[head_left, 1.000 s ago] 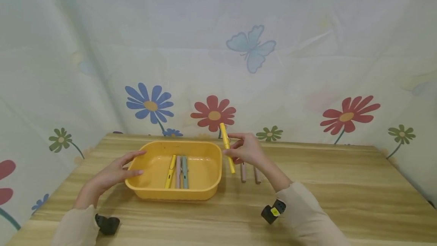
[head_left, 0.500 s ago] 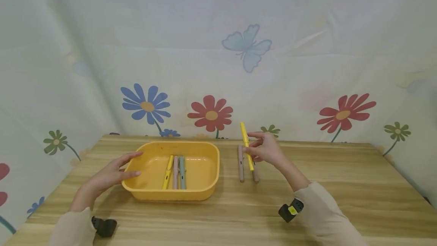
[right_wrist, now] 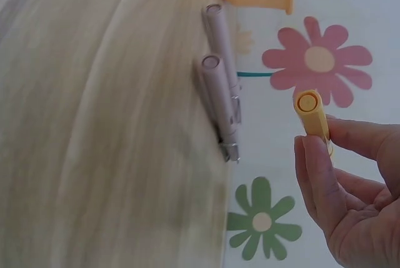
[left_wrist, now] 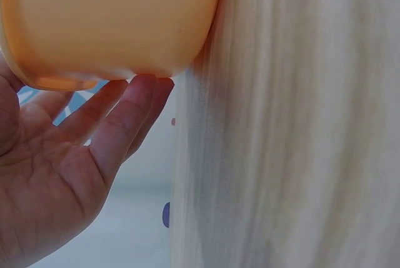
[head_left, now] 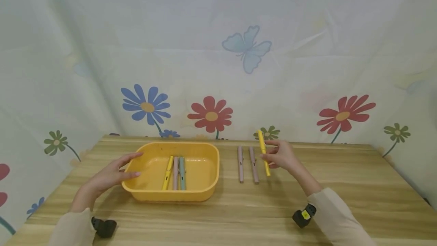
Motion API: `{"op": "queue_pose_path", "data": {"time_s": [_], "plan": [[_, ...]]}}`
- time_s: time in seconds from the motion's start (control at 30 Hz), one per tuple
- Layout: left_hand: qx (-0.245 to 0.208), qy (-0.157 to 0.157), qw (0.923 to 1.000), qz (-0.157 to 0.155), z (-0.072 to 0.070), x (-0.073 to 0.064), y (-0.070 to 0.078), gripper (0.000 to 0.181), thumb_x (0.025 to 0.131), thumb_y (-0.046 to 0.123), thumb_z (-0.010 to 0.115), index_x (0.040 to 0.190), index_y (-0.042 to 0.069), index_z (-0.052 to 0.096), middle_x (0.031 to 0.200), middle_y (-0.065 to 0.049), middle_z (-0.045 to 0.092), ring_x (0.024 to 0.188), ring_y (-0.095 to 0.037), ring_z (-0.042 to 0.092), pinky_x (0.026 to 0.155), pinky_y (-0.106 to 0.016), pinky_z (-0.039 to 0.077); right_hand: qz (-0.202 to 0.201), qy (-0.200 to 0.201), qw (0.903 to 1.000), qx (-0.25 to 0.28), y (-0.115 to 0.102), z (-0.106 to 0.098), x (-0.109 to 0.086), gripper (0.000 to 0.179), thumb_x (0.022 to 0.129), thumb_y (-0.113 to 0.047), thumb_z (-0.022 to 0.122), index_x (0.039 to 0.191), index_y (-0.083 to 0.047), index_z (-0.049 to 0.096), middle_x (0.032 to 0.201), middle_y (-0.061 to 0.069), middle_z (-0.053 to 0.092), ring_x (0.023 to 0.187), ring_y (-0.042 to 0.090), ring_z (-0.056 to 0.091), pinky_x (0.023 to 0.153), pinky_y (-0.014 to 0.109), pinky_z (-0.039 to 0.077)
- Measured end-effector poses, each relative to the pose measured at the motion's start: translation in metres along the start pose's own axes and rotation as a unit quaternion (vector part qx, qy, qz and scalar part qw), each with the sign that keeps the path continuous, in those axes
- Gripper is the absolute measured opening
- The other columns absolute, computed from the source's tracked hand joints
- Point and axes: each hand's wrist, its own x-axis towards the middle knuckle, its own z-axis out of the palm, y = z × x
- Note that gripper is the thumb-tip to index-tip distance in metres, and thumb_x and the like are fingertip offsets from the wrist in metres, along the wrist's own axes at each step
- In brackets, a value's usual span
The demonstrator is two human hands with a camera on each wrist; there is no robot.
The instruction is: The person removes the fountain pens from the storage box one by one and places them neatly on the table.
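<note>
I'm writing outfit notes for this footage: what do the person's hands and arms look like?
The left hand and right hand are bare, with no gloves visible. The left sleeve and right sleeve are plain beige. A small, blocky black device sits by each cuff; the right device bears a yellow patch, the left device shows none.

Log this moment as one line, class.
left hand: grips yellow tray | right hand: holds yellow pen above table | on table: two mauve pens
</note>
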Motion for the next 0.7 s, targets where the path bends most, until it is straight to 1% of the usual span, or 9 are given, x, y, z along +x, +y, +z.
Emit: {"op": "queue_pose_path", "data": {"time_s": [0.27, 0.5, 0.7], "plan": [[-0.004, 0.001, 1.0, -0.005, 0.001, 0.0, 0.002, 0.071, 0.086, 0.025, 0.063, 0.142, 0.004, 0.025, 0.146, -0.03, 0.011, 0.122, -0.057, 0.026, 0.086, -0.048, 0.047, 0.026, -0.003, 0.9995, -0.015, 0.014, -0.002, 0.003, 0.056, 0.08, -0.001, 0.065, 0.129, 0.011, 0.041, 0.086, 0.021, 0.066, 0.061, 0.014, 0.062, 0.057, 0.037, 0.055], [-0.004, 0.001, 1.0, -0.004, 0.0, 0.001, 0.002, 0.071, 0.086, 0.025, 0.062, 0.142, 0.004, 0.024, 0.146, -0.03, 0.011, 0.122, -0.057, 0.027, 0.085, -0.048, 0.047, 0.052, -0.003, 0.9985, -0.019, 0.021, -0.002, 0.008, 0.054, 0.078, 0.0, 0.066, 0.127, 0.011, 0.044, 0.081, 0.017, 0.066, 0.056, 0.012, 0.06, 0.053, 0.032, 0.054], [-0.005, 0.001, 1.0, -0.005, 0.0, 0.001, 0.001, 0.071, 0.086, 0.025, 0.062, 0.142, 0.004, 0.024, 0.146, -0.03, 0.01, 0.122, -0.057, 0.026, 0.086, -0.048, 0.047, 0.082, -0.01, 0.996, -0.036, 0.027, 0.002, 0.013, 0.053, 0.077, 0.0, 0.068, 0.124, 0.013, 0.046, 0.069, 0.012, 0.066, 0.05, 0.011, 0.058, 0.05, 0.029, 0.053]]}}
